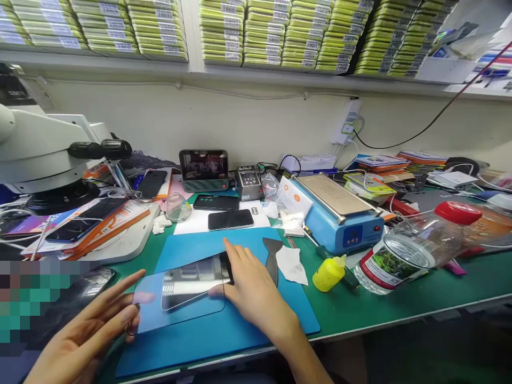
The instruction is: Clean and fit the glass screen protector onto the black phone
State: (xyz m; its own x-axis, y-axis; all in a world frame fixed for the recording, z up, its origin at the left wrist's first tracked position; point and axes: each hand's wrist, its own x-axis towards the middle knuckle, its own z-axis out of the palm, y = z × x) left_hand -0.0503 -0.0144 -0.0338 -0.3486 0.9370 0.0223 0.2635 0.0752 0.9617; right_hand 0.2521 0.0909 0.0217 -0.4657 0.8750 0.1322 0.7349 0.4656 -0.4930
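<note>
My left hand [94, 328] pinches the left edge of a clear, rounded-corner sheet [149, 314], which looks like a glass screen protector or film. Behind or under the sheet is a smartphone [188, 285] with a dark, reflective screen, tilted above the blue mat [176, 349]. Closed around the phone's right end is my right hand [256, 293], thumb at the near edge and fingers at the far edge. The sheet overlaps most of the phone; whether they touch I cannot tell. A dark grey spatula-shaped scraper [272, 258] and a white wipe [292, 265] lie beside my right hand.
A yellow squeeze bottle [328, 273], a blue heating plate [340, 213] and a large clear bottle with a red cap [400, 258] stand to the right. Left is a microscope [52, 154]. Behind the mat lie another phone [231, 219] and a glass jar [178, 207].
</note>
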